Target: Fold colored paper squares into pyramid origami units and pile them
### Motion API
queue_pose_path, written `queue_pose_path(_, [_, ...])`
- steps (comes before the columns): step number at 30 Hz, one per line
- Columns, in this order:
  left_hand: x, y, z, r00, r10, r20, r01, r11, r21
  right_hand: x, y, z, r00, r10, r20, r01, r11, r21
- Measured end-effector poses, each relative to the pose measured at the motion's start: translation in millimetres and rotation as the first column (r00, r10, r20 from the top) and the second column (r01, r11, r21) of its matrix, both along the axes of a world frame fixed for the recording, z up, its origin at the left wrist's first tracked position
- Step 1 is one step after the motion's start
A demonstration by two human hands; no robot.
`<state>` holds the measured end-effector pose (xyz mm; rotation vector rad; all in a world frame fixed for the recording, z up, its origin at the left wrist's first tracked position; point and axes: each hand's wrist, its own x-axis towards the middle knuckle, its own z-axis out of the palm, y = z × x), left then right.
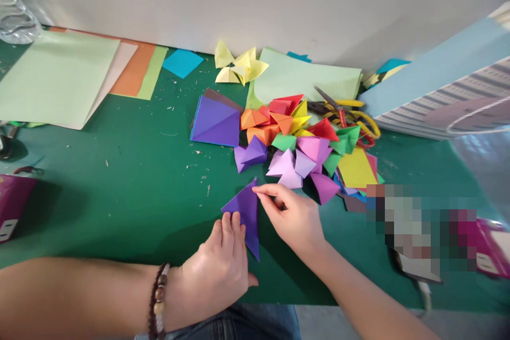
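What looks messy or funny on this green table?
The yellow-handled scissors are half tucked under the heap of folded paper shapes, so they're easy to miss. Tiny paper scraps are scattered on the green table. A blurry patch at the lower right hides whatever is there.

A folded purple paper triangle (246,212) lies flat.
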<state>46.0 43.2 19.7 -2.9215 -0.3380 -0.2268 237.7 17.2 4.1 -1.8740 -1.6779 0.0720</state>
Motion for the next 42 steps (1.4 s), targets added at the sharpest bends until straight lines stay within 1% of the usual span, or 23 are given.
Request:
queue_pose_path(4, [0.2,0.1,1.6,1.0,0.003,-0.01,-0.003,1.0,0.002,1.4,3.3,-0.8,0.999,-0.018,0.028,0.018,1.0,0.003])
queue_pose_path(9, [0.0,0.3,3.7,1.0,0.011,-0.02,-0.01,1.0,0.018,2.0,4.8,-4.5,0.996,0.0,0.088,-0.003,0.999,0.033])
queue_pose_path(12, [0.3,0.6,4.0,1.0,0.011,-0.018,-0.011,1.0,0.022,2.0,5.0,-6.5,0.995,0.001,0.098,-0.005,0.999,0.039])
queue_pose_path(20, [1.2,2.2,4.2,0.999,0.015,-0.035,-0.014,1.0,0.007,-0.6,9.3,-5.1,0.998,-0.061,-0.025,0.062,0.997,0.048])
queue_pose_path(24, [-0.3,1.5,2.9,0.998,0.004,-0.059,-0.004,1.0,-0.002,1.1,12.4,-8.2,0.997,-0.081,-0.015,0.081,0.995,0.065])
queue_pose_path(27, [-1.1,1.0,0.1,0.998,0.01,-0.058,-0.011,1.0,-0.011,2.6,12.4,-10.5,0.997,-0.072,-0.025,0.074,0.993,0.094])
queue_pose_path(32, [-0.7,2.5,-0.9,0.999,0.021,-0.043,-0.021,1.0,-0.011,2.5,9.8,-9.7,0.987,-0.063,-0.148,0.085,0.986,0.145])
queue_pose_path(35, [-0.2,3.3,0.7,0.999,0.016,-0.029,-0.016,1.0,-0.002,2.5,11.7,-8.1,0.981,-0.037,-0.188,0.055,0.994,0.092])
queue_pose_path(37, [-0.2,3.4,1.6,1.0,0.016,-0.023,-0.016,1.0,0.002,3.3,14.3,-7.4,0.982,-0.053,-0.183,0.063,0.997,0.048])
queue_pose_path(40, [-0.8,3.2,1.9,1.0,0.021,-0.013,-0.021,1.0,-0.003,4.8,17.2,-7.7,0.983,-0.092,-0.161,0.1,0.994,0.041])
queue_pose_path(42, [-1.4,3.2,1.4,1.0,0.018,-0.006,-0.018,1.0,-0.013,5.5,17.8,-8.8,0.984,-0.094,-0.154,0.103,0.993,0.053])
